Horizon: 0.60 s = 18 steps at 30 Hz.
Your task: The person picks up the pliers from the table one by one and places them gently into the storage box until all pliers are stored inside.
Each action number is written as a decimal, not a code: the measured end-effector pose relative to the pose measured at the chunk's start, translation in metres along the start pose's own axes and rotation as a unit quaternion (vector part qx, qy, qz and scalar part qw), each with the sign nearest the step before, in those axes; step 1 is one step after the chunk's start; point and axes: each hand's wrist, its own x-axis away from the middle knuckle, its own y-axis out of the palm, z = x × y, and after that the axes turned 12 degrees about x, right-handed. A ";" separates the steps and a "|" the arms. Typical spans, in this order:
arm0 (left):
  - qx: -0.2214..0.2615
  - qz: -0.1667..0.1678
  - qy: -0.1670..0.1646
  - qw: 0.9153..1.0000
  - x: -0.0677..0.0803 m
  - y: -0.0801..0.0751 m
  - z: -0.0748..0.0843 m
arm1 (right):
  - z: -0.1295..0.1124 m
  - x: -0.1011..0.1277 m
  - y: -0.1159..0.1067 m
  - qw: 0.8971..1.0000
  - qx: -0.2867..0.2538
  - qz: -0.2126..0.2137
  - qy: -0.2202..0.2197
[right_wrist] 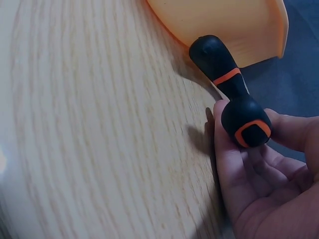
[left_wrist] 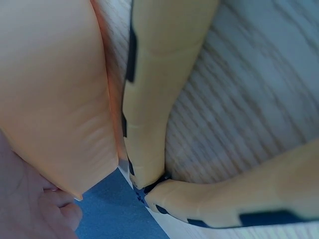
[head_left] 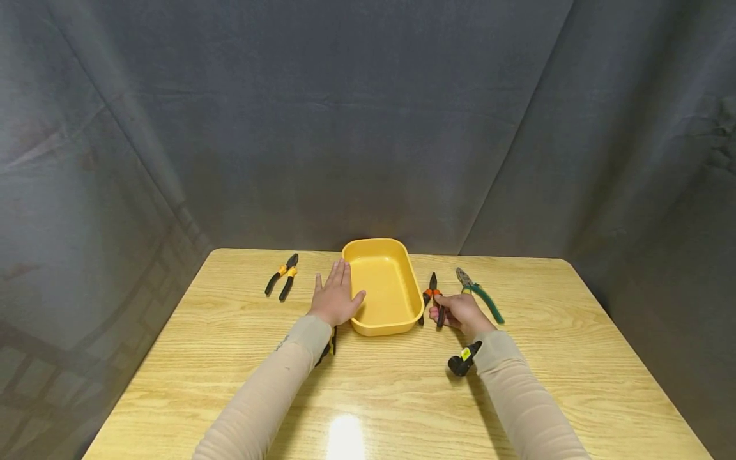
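Observation:
A yellow tray (head_left: 411,300) sits mid-table. My left hand (head_left: 335,295) lies flat on the wood just left of it, fingers straight, thumb against the tray's wall. In the left wrist view the tray wall (left_wrist: 50,99) fills the left side, next to a blurred yellow shape with black marks (left_wrist: 149,99). To the right of the tray, my right hand (head_left: 460,313) grips the handles of black-and-orange pliers (head_left: 433,295). The right wrist view shows the fingers (right_wrist: 234,174) curled round a black handle with orange bands (right_wrist: 234,99), close to the tray's corner (right_wrist: 224,20).
Green-handled pliers (head_left: 480,294) lie just right of my right hand. Black-and-orange pliers (head_left: 283,276) lie at the far left of the wooden table (head_left: 368,396). A dark curtain hangs behind the table's far edge.

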 end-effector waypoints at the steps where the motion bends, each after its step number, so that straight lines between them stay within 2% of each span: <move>1: 0.000 0.000 0.000 1.000 0.000 0.000 0.000 | 0.000 0.000 0.000 1.000 -0.001 -0.001 0.001; 7: 0.000 -0.004 0.001 1.000 0.001 -0.001 0.001 | 0.000 0.000 0.000 1.000 -0.013 0.001 0.008; 13: -0.002 -0.006 0.000 1.000 0.002 -0.002 0.002 | -0.002 0.001 0.000 1.000 -0.001 0.004 -0.003; 18: -0.004 -0.002 0.003 1.000 0.002 -0.002 0.001 | -0.008 0.001 0.000 1.000 -0.012 0.002 -0.013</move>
